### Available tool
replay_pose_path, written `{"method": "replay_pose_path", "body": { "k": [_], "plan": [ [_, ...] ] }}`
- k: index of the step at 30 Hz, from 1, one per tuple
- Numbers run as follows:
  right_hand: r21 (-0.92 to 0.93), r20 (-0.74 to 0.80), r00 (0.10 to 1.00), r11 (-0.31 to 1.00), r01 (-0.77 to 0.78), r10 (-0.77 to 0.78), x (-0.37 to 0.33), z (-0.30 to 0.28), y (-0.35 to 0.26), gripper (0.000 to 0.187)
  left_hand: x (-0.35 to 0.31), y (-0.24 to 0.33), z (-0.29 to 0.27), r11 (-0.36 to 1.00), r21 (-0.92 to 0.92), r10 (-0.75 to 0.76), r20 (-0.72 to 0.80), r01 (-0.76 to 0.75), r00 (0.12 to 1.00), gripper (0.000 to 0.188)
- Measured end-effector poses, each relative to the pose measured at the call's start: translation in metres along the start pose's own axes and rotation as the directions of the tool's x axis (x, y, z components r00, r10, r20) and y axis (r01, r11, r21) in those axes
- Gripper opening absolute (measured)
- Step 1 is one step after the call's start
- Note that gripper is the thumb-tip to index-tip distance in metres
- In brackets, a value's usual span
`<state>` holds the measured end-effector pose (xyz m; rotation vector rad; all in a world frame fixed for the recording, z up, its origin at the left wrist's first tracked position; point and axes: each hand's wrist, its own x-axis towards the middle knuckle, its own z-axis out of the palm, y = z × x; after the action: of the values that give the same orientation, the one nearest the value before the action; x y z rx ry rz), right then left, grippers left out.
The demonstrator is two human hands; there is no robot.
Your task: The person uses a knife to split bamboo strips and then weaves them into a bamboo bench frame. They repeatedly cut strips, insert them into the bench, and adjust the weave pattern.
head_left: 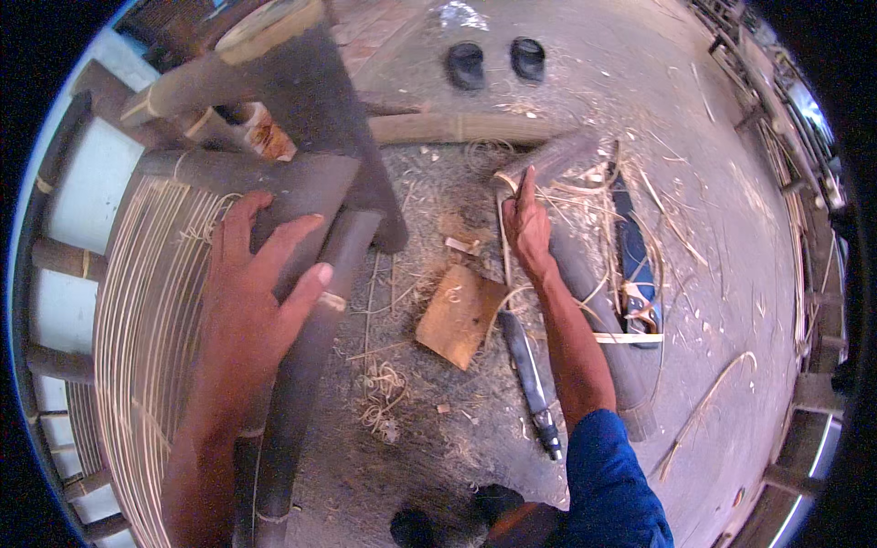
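Note:
My left hand is spread over a bamboo frame, fingers apart and nothing visible in the grasp. Beneath it are rows of thin bamboo strips and a thick dark bamboo pole. My right hand reaches forward by the end of a bamboo length. Its index finger points out and the others curl in; whatever they may hold is hidden. Just left of it lies a long narrow tool, with a thin shaft toward my hand and a dark handle toward me.
An orange-brown sheet lies on the ground among shavings. To the right are a bamboo pole and a saw-like tool. Black sandals sit beyond a bamboo pole. A tall dark bamboo upright stands at far left.

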<state>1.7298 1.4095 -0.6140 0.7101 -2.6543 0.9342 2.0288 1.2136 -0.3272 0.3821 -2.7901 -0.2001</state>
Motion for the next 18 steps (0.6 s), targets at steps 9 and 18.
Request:
{"method": "replay_pose_path", "body": {
  "k": [9, 18],
  "plan": [
    [0.725, 0.058, 0.987, 0.673, -0.144, 0.150, -0.173, -0.177, -0.052, 0.067, -0.010, 0.043, 0.025, 0.978, -0.055, 0.193, -0.158, -0.203, 0.968, 0.044],
    [0.304, 0.422, 0.806, 0.903, 0.305, -0.415, -0.348, -0.221, -0.058, 0.078, -0.047, 0.113, 0.123, -0.137, -0.895, -0.428, 0.440, 0.425, 0.789, 0.050]
  ]
}}
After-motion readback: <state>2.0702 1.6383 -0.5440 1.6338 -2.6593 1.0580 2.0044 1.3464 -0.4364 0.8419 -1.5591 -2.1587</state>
